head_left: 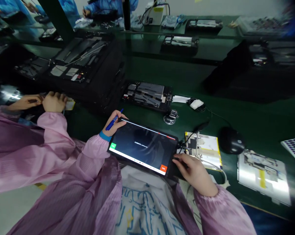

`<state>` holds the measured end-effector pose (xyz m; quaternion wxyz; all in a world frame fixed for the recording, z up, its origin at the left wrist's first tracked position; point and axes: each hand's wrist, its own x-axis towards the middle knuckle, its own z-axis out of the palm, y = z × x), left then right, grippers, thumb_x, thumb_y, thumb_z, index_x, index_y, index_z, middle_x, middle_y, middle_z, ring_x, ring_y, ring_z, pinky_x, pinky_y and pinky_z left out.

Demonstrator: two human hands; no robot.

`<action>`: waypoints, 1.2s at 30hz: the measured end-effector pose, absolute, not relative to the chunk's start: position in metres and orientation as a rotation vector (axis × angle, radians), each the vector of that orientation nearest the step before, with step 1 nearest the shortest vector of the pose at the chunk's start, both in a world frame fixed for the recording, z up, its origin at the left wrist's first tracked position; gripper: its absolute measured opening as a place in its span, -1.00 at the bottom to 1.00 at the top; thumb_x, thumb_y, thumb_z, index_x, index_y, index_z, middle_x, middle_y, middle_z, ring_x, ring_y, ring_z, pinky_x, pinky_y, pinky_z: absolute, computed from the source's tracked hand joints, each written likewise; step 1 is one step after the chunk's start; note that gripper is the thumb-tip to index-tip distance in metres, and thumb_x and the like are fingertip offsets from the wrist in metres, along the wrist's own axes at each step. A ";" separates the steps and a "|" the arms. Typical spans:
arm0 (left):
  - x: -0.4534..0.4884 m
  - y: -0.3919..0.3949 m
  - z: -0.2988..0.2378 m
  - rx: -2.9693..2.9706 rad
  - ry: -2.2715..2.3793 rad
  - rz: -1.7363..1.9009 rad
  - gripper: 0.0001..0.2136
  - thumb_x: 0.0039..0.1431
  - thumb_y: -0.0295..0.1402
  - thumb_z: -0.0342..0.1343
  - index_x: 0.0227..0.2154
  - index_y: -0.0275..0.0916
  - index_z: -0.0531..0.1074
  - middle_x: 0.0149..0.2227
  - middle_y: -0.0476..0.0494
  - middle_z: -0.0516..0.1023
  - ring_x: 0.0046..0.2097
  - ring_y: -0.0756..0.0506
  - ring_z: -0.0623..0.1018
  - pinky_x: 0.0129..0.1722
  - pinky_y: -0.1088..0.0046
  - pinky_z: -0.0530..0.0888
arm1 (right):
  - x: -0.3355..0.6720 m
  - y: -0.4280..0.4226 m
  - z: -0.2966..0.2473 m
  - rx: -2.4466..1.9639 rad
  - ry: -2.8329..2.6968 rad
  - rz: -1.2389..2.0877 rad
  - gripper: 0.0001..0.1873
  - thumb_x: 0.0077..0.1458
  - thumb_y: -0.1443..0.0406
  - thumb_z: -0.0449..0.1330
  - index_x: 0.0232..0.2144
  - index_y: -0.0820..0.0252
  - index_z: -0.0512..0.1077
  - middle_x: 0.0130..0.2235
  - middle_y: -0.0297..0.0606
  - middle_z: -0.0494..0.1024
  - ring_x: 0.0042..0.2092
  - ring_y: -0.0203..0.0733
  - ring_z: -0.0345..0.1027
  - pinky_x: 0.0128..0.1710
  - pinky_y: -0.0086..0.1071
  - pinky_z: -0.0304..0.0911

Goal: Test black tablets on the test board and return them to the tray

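Co-worker: a person in a pink smock, hands (54,101) close together at the far left, beyond the near sleeve.
Left hand (112,124): narrow grip on a slim blue pen (114,119), beside the tablet's top corner.
Tablet: a flat black rectangular tablet (142,147), screen lit, above a dark green workbench (88,130).
Right hand (195,173): fingers pinching a black cable plug (176,158) at the tablet's right edge.
Farther right: a black computer mouse (231,140).
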<state>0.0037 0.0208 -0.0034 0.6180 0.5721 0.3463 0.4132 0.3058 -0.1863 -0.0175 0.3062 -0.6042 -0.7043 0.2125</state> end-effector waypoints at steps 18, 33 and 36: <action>0.001 0.021 -0.008 1.279 0.747 0.929 -0.61 -0.09 -0.39 0.33 -0.39 -0.20 0.15 -0.32 -0.04 0.52 -0.28 -0.04 0.52 -0.26 0.42 0.40 | 0.328 -0.156 0.012 -1.654 -1.053 0.538 -0.85 0.10 0.18 0.18 -0.34 0.13 0.39 -0.42 -0.26 0.43 -0.40 -0.18 0.40 -0.37 -0.27 0.36; 0.004 0.010 -0.009 1.163 0.745 0.965 -0.63 -0.06 -0.32 0.28 -0.40 -0.19 0.11 -0.37 0.01 0.50 -0.32 -0.04 0.49 -0.23 0.39 0.37 | 0.112 -0.164 0.027 -1.215 -2.406 0.401 -0.29 0.08 0.05 0.21 0.22 0.09 0.13 0.23 -0.09 0.26 0.33 0.22 -0.16 0.22 0.38 -0.45; 0.004 0.010 -0.009 1.152 0.754 0.956 -0.63 -0.07 -0.32 0.28 -0.41 -0.20 0.11 -0.37 0.02 0.50 -0.33 -0.02 0.48 -0.24 0.40 0.36 | 0.139 -0.170 0.027 -1.306 -2.292 0.293 -0.32 0.08 0.02 0.19 0.20 0.10 0.17 0.25 -0.04 0.21 0.33 0.25 -0.19 0.21 0.37 -0.45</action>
